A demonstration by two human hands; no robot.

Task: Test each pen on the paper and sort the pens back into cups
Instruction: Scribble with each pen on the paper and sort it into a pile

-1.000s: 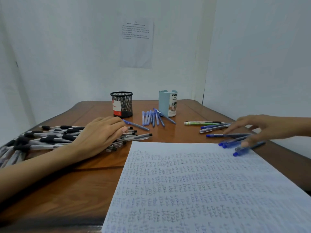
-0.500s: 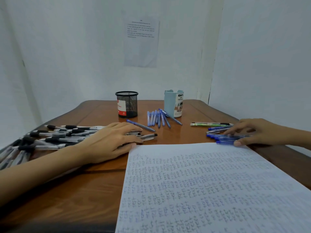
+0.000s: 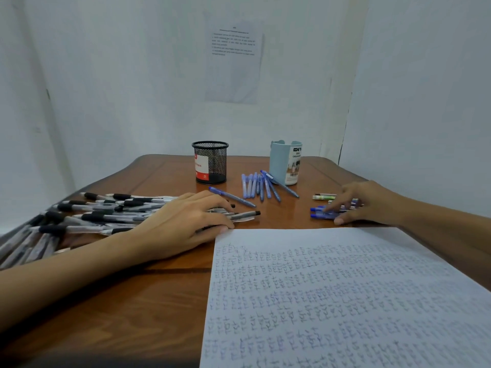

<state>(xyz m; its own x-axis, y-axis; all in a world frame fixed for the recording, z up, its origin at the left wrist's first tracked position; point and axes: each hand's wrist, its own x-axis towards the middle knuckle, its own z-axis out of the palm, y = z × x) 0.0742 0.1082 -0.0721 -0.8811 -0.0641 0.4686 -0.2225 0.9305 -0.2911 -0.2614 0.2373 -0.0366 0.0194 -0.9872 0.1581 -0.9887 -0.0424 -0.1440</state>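
A large heap of black-grip pens (image 3: 87, 212) covers the table's left side. My left hand (image 3: 183, 225) lies flat over the heap's right end, fingers extended on the pens. A small cluster of blue pens (image 3: 322, 212) lies at the right; my right hand (image 3: 364, 203) rests on it with fingers spread, fingertips touching the pens. A black mesh cup (image 3: 210, 162) and a light blue cup (image 3: 285, 162) stand at the back. The scribble-filled paper (image 3: 332, 296) spreads across the near right.
More blue pens (image 3: 261, 185) lie fanned between the two cups, and one blue pen (image 3: 231, 197) lies apart near my left fingers. A green-white pen (image 3: 322, 197) lies behind the right cluster. The wooden table (image 3: 119, 314) meets white walls; a printed sheet (image 3: 233, 57) hangs behind.
My right hand has swept the blue pens off the paper's corner into a tight cluster farther back. My left hand has stayed on the black pens. The camera view shifted slightly.
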